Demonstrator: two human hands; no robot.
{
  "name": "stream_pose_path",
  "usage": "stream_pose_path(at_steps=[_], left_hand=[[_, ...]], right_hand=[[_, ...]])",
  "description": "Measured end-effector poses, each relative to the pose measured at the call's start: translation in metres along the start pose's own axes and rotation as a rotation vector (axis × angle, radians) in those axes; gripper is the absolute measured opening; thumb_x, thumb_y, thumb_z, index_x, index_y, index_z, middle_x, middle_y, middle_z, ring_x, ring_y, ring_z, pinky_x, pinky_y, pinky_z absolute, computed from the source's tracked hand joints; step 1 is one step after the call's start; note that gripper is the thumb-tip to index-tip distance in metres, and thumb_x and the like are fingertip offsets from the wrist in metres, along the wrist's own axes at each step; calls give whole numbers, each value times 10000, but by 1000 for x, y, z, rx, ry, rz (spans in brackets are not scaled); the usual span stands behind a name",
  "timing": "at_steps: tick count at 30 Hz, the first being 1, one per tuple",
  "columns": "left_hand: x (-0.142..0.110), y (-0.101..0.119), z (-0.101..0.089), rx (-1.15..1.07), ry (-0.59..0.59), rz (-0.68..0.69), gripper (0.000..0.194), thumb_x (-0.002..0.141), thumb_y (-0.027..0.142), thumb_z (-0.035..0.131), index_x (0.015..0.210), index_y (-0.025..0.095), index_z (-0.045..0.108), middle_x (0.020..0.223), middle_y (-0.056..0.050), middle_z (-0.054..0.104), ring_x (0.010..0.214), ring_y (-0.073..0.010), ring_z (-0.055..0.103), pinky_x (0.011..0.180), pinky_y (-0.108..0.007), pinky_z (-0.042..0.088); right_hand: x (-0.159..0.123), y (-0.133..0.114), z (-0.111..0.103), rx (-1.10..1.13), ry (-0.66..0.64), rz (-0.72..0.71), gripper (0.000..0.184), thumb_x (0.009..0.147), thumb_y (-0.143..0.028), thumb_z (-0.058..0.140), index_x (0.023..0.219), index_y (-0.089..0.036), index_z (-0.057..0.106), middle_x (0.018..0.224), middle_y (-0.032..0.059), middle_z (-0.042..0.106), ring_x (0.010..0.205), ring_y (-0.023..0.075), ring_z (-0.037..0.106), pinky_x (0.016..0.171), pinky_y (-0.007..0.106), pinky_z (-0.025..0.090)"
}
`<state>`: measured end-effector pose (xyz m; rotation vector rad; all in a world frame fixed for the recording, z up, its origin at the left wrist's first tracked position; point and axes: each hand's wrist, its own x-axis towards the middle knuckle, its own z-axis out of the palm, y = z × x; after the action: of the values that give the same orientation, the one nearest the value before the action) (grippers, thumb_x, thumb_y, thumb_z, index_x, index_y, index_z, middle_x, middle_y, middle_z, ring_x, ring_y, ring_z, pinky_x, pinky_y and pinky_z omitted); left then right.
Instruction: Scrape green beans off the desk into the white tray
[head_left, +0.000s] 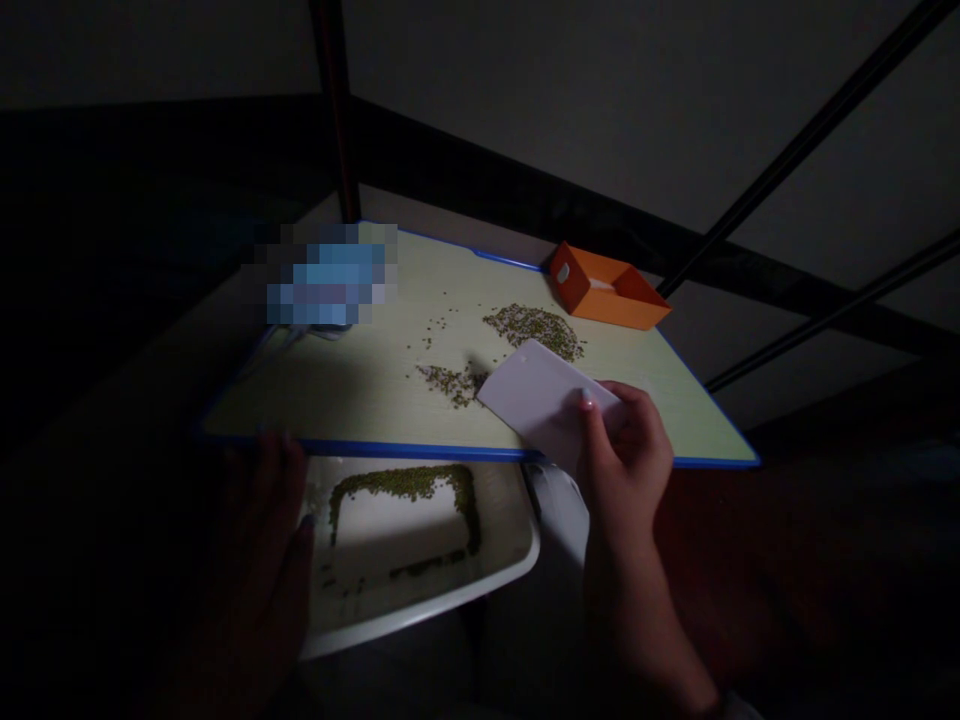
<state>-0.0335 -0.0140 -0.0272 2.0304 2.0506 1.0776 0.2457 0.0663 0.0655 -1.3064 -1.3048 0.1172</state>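
Right hand [630,455] pinches white card [525,390]; left hand [262,550] shadowed, opening and hold indeterminate. Green seeds [420,482] line tub [420,613]; two seed clusters [536,328] lie on board [360,390].

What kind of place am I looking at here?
Probably a dim room in a home, though that's uncertain: a small blue-edged table stands by a pale wall, with loose seeds or grains on top and a plastic basin below its edge.

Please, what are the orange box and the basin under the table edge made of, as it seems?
Orange box: probably folded card or thin plastic, fairly matt; its walls look thin and flat with sharp corners.
Basin: likely hard plastic, pale and smooth, with a rounded, moulded-looking rim.
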Motion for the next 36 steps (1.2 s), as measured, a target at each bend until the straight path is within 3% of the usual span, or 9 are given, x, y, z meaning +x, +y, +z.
stream_pose_path(at_steps=[13, 22, 36], left_hand=[[0, -3, 0, -4, -22, 1, 659, 900, 356, 367, 1501, 420, 103, 1673, 56, 99, 1522, -311, 132, 1206, -632, 222], [1, 0, 0, 0, -11, 1, 657, 900, 357, 365, 1501, 418, 107, 1670, 49, 124, 1516, -307, 164, 1210, -628, 234], [2, 0, -1, 8, -24, -24, 651, 905, 365, 355, 1496, 438, 93, 1672, 53, 114, 1523, -300, 139, 1209, -635, 242]], right_hand=[[-9, -10, 12, 76, -111, 7, 82, 878, -290, 621, 923, -222, 633, 846, 3, 683, 701, 135, 610, 596, 251, 480], [-3, -11, -2, 51, -48, -18, 81, 854, -294, 649, 890, -222, 635, 825, 6, 676, 706, 145, 614, 605, 263, 485], [-3, -9, -6, 77, -116, 68, 85, 837, -293, 669, 874, -220, 646, 807, -1, 687, 656, 135, 612, 542, 244, 466]])
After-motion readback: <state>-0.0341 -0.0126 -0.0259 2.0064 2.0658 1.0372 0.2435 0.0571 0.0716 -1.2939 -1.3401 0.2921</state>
